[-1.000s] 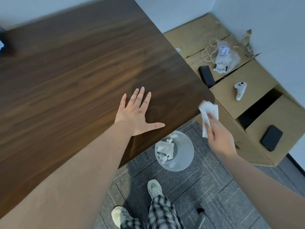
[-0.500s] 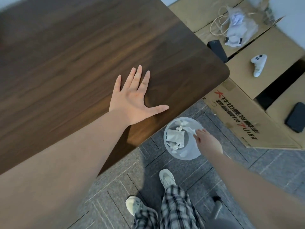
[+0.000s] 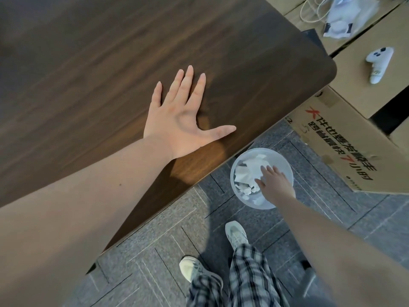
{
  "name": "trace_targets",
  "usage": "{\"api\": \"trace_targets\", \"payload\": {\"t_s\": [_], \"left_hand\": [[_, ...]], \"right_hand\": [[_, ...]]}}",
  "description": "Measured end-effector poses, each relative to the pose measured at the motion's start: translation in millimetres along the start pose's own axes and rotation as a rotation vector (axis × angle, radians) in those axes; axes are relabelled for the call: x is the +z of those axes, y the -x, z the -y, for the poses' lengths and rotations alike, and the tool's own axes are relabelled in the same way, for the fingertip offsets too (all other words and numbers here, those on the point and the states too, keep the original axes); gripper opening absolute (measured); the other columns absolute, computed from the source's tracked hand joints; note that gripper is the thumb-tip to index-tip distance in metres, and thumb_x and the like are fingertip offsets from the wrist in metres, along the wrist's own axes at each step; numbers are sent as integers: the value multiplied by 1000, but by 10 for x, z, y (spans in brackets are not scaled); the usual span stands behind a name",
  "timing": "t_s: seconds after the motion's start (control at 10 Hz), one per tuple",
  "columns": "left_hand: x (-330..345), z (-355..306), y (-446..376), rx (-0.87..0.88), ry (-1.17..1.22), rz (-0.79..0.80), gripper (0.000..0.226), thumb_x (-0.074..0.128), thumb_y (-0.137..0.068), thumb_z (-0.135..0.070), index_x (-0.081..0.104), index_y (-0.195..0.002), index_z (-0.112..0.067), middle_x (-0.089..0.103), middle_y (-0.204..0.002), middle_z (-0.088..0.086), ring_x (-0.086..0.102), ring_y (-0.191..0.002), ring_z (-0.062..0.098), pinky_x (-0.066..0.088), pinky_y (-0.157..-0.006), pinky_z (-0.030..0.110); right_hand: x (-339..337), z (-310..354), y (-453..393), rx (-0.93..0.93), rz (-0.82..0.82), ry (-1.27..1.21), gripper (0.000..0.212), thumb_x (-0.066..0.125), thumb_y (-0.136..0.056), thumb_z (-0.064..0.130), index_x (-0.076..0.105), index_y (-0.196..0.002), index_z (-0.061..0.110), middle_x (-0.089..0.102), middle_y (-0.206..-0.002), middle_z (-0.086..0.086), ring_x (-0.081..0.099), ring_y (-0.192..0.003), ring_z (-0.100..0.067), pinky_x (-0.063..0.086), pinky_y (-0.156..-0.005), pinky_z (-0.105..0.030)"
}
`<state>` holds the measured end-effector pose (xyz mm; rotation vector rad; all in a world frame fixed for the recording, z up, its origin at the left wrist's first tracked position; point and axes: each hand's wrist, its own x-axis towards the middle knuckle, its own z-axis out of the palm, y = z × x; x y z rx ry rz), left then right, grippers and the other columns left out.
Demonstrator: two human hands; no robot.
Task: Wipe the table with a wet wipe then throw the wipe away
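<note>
Head view shows the right hand (image 3: pixel 275 183) over the clear bin (image 3: pixel 285 160) on the floor by the table's (image 3: pixel 110 63) near edge, fingers spread, the wipe (image 3: pixel 247 169) among the white scraps inside; left hand (image 3: pixel 179 120) lies flat, open; best to lift straight up, judging it released

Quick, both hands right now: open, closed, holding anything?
Left hand: open, flat on the table.
Right hand: open over the bin, holding nothing.
</note>
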<state>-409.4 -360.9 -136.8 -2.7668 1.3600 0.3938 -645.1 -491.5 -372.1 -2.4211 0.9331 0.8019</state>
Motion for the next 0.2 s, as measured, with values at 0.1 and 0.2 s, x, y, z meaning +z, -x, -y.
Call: {"api": "trace_targets", "payload": {"t_s": [0.1,0.2], "left_hand": [[-30,-2,-8,-3,-5,1,108,12,-65,-93,-9,-150,-30,-13,-161,-3,-14,-147,16,-4,-119,49],[-57,2,17,-17,-2,27,108,13,-65,-92,-10,-150,-30,-14,-161,-3,-15,-147,15,-5,-119,48]], "right_hand": [[-125,38,39,-71,10,23,61,30,-100,44,11,-151,17,12,-160,-5,4,-148,-23,9,-119,-41],[-279,81,104,-166,1,16,60,30,-99,45,12,-151,20,11,-161,-2,4,-148,-22,9,-118,-40]]}}
